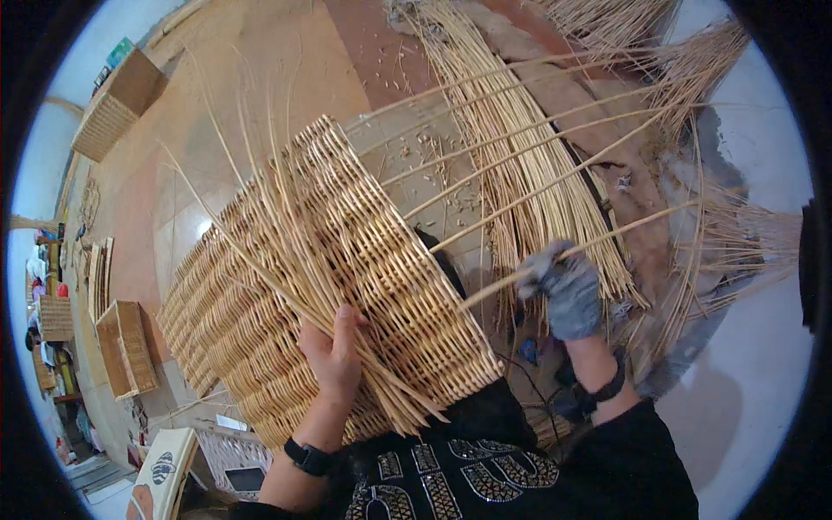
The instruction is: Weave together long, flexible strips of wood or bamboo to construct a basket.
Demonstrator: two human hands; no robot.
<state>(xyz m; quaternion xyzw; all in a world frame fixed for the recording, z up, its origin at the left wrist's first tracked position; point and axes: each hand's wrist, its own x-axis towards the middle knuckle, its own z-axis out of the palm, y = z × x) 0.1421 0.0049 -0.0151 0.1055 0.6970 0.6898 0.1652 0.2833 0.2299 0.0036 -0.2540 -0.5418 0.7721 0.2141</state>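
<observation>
1. The fingers [531,279] of the gloved right hand [563,293] are curled round and clamped on the lowest long stake [494,291], just beyond the edge of the weave.
2. The bare left hand [334,357] holds a bunch of loose rods [299,251], its thumb laid over them; its other fingers are mostly hidden, though the grip looks closed on the bunch.
3. Those rods slant across the woven wicker piece [407,299], their thin ends fanning past its upper edge and their thick ends near the person's black top [607,468].
4. The wicker piece lies tilted in front of the person's body, its near corner over dark clothing. More stakes run out from its right-hand edge, roughly side by side.
5. A dark watch [308,457] circles the left wrist, and a dark band [612,381] the right.
6. Beyond the stakes, a thick bundle of pale rods [520,147] lies on the floor [243,95], with small clippings [433,165] scattered beside it.
7. Farther off on the left are two box-shaped baskets, one upper [113,113], one lower [128,351]; nearer, a whitish woven basket [221,451] stands with a phone [245,478] beside or on it.
</observation>
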